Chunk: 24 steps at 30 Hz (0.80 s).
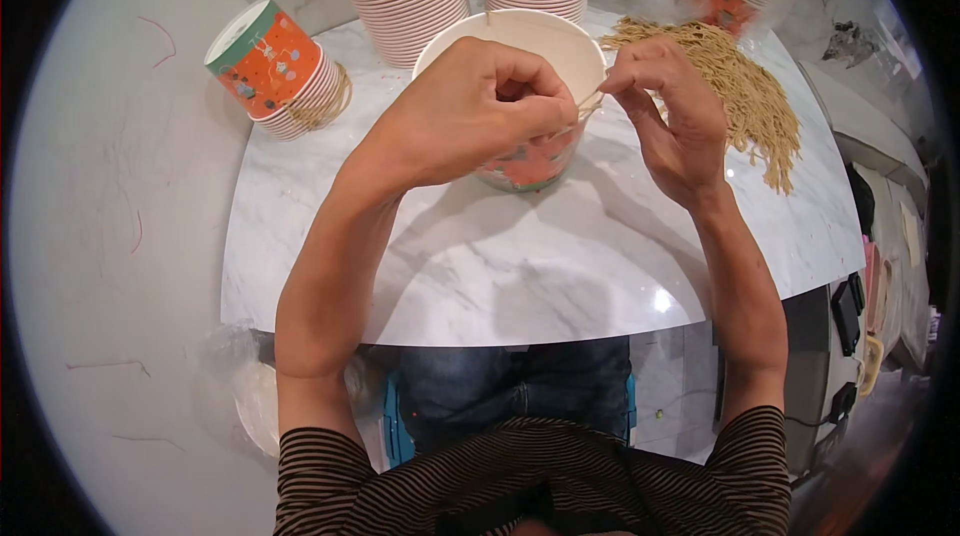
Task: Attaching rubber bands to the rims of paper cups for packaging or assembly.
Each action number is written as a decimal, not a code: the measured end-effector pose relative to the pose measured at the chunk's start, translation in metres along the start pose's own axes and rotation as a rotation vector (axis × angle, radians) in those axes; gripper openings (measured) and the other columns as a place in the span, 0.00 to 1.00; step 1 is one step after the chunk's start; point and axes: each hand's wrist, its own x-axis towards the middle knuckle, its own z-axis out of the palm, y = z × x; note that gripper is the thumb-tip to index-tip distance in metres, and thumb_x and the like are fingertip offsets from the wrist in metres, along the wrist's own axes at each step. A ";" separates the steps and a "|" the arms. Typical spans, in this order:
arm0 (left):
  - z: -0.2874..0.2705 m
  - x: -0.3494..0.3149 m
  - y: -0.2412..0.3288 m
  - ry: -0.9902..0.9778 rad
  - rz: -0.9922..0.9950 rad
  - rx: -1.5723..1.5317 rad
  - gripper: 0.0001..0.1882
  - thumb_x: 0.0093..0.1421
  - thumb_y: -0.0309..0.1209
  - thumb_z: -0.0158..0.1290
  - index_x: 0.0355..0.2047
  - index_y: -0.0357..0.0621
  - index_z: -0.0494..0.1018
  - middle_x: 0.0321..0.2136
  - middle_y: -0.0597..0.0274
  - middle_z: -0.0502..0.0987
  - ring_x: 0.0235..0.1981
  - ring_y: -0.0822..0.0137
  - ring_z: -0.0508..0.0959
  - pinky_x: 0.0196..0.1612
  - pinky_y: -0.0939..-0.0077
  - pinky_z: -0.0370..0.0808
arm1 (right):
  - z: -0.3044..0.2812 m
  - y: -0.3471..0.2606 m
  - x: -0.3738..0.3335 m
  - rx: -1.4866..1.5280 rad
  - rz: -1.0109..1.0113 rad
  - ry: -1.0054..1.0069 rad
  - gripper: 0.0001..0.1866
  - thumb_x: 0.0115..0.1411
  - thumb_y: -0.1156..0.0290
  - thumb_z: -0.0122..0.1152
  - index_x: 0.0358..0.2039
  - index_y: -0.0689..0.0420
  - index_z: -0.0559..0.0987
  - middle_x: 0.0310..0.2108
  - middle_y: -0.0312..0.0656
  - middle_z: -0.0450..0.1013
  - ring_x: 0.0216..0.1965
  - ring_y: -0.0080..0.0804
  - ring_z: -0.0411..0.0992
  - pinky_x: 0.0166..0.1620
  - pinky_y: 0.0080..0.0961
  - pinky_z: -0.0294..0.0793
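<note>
My stripy shirt (640, 476) is by the desk (450, 331)'s front edge. My left fingers (543, 117) and right fingers (637, 72) pinch string (590, 102) near the tub (530, 164). Maybe I'm tying; next needs pulling.

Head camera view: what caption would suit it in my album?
Left hand and right hand working tan string beside a printed paper tub.

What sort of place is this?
Likely a makeshift indoor workspace, perhaps in a home or small shop: marble-patterned table, tall stack of nested paper buckets, heap of tan strings.
</note>
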 end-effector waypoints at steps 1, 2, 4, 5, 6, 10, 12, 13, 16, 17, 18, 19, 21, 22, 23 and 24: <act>-0.001 -0.001 0.000 0.007 0.001 0.022 0.09 0.63 0.32 0.60 0.35 0.36 0.83 0.27 0.69 0.80 0.29 0.82 0.76 0.33 0.84 0.71 | 0.000 0.001 0.000 0.009 0.015 -0.013 0.16 0.53 0.93 0.62 0.38 0.59 0.81 0.36 0.41 0.77 0.39 0.36 0.76 0.42 0.29 0.75; -0.001 -0.002 -0.001 0.016 0.001 0.042 0.09 0.63 0.32 0.60 0.35 0.37 0.82 0.27 0.70 0.79 0.29 0.82 0.75 0.32 0.84 0.71 | -0.001 0.001 -0.001 0.017 0.031 -0.029 0.16 0.53 0.93 0.61 0.37 0.58 0.81 0.36 0.41 0.77 0.40 0.35 0.76 0.42 0.28 0.75; -0.001 -0.002 -0.001 0.015 0.010 0.051 0.09 0.63 0.32 0.60 0.35 0.37 0.82 0.27 0.70 0.79 0.29 0.82 0.75 0.32 0.84 0.71 | 0.000 0.001 -0.002 0.034 0.028 -0.026 0.17 0.53 0.94 0.61 0.37 0.58 0.82 0.36 0.40 0.77 0.40 0.35 0.75 0.42 0.28 0.75; -0.002 -0.002 -0.001 0.014 0.020 0.060 0.10 0.63 0.32 0.60 0.35 0.37 0.82 0.27 0.71 0.79 0.29 0.81 0.74 0.32 0.84 0.71 | 0.001 0.000 -0.002 0.050 0.025 -0.022 0.17 0.53 0.94 0.61 0.37 0.58 0.82 0.36 0.40 0.76 0.39 0.35 0.75 0.41 0.27 0.75; -0.002 -0.002 -0.001 0.015 0.020 0.058 0.10 0.63 0.32 0.60 0.35 0.37 0.82 0.27 0.71 0.79 0.29 0.81 0.74 0.32 0.84 0.71 | 0.000 0.001 -0.003 0.050 0.024 -0.024 0.17 0.53 0.94 0.61 0.37 0.58 0.82 0.36 0.40 0.76 0.39 0.35 0.75 0.41 0.27 0.75; -0.002 -0.003 0.002 -0.039 0.001 0.020 0.10 0.63 0.33 0.59 0.34 0.38 0.82 0.27 0.72 0.78 0.29 0.82 0.74 0.32 0.84 0.70 | -0.003 0.002 -0.005 0.072 -0.001 0.004 0.19 0.51 0.95 0.60 0.38 0.57 0.83 0.36 0.40 0.76 0.38 0.35 0.74 0.39 0.27 0.73; -0.004 -0.005 0.002 -0.041 0.006 0.008 0.10 0.63 0.33 0.59 0.34 0.38 0.82 0.27 0.72 0.78 0.29 0.82 0.74 0.32 0.84 0.70 | -0.001 -0.001 -0.004 0.037 -0.010 -0.026 0.20 0.51 0.95 0.59 0.39 0.58 0.84 0.36 0.41 0.76 0.37 0.35 0.73 0.38 0.27 0.73; -0.005 -0.006 0.002 -0.025 -0.014 0.006 0.10 0.63 0.33 0.59 0.34 0.38 0.82 0.27 0.73 0.78 0.29 0.82 0.74 0.33 0.84 0.69 | 0.001 -0.006 -0.003 -0.013 0.050 -0.045 0.19 0.51 0.94 0.60 0.40 0.58 0.85 0.36 0.41 0.76 0.37 0.34 0.73 0.38 0.27 0.73; -0.005 -0.005 -0.002 -0.006 -0.032 0.007 0.10 0.64 0.33 0.59 0.34 0.38 0.82 0.28 0.73 0.78 0.30 0.83 0.73 0.33 0.85 0.69 | 0.001 -0.016 -0.001 -0.036 0.094 -0.073 0.17 0.52 0.90 0.64 0.41 0.60 0.85 0.36 0.42 0.76 0.37 0.34 0.74 0.38 0.28 0.72; -0.005 -0.004 -0.003 -0.003 -0.021 0.004 0.10 0.64 0.33 0.59 0.34 0.38 0.82 0.28 0.74 0.78 0.30 0.83 0.73 0.33 0.85 0.68 | 0.000 -0.019 0.001 -0.017 0.073 -0.089 0.16 0.52 0.87 0.67 0.41 0.60 0.86 0.36 0.43 0.76 0.36 0.34 0.74 0.37 0.28 0.72; -0.005 -0.004 -0.003 -0.004 -0.020 0.004 0.10 0.64 0.33 0.59 0.34 0.38 0.82 0.28 0.74 0.78 0.30 0.83 0.73 0.33 0.85 0.68 | 0.000 -0.021 0.003 -0.018 0.073 -0.089 0.16 0.52 0.87 0.67 0.41 0.60 0.86 0.36 0.43 0.76 0.36 0.34 0.74 0.37 0.28 0.72; -0.004 -0.004 -0.003 -0.001 -0.014 0.003 0.10 0.64 0.33 0.59 0.34 0.38 0.82 0.27 0.74 0.78 0.30 0.83 0.73 0.33 0.86 0.68 | 0.001 -0.023 0.004 -0.011 0.087 -0.088 0.14 0.52 0.85 0.69 0.40 0.60 0.86 0.35 0.43 0.76 0.35 0.34 0.74 0.37 0.28 0.72; -0.003 -0.004 -0.003 0.000 -0.010 0.003 0.10 0.64 0.33 0.58 0.34 0.38 0.82 0.27 0.74 0.78 0.29 0.84 0.73 0.33 0.86 0.68 | 0.001 -0.020 0.002 -0.004 0.102 -0.087 0.12 0.52 0.82 0.72 0.39 0.61 0.86 0.34 0.43 0.77 0.35 0.35 0.74 0.37 0.28 0.72; -0.003 -0.004 -0.002 0.002 -0.006 0.022 0.10 0.64 0.33 0.58 0.34 0.38 0.82 0.27 0.74 0.78 0.29 0.84 0.72 0.33 0.85 0.68 | 0.002 -0.013 -0.001 -0.024 0.078 -0.084 0.11 0.52 0.81 0.74 0.38 0.60 0.86 0.33 0.42 0.77 0.34 0.35 0.75 0.37 0.28 0.73; -0.003 -0.004 -0.001 0.007 -0.004 0.043 0.10 0.64 0.33 0.58 0.34 0.38 0.82 0.26 0.74 0.77 0.29 0.84 0.72 0.33 0.85 0.68 | 0.003 -0.010 -0.003 -0.042 0.053 -0.081 0.11 0.51 0.79 0.75 0.37 0.60 0.86 0.31 0.42 0.77 0.34 0.35 0.75 0.36 0.28 0.73; -0.003 -0.004 -0.001 0.007 -0.004 0.044 0.10 0.64 0.33 0.58 0.34 0.38 0.82 0.26 0.74 0.77 0.29 0.84 0.72 0.33 0.85 0.68 | 0.003 -0.010 -0.003 -0.040 0.053 -0.080 0.11 0.51 0.79 0.75 0.37 0.60 0.86 0.31 0.42 0.77 0.34 0.35 0.75 0.36 0.28 0.73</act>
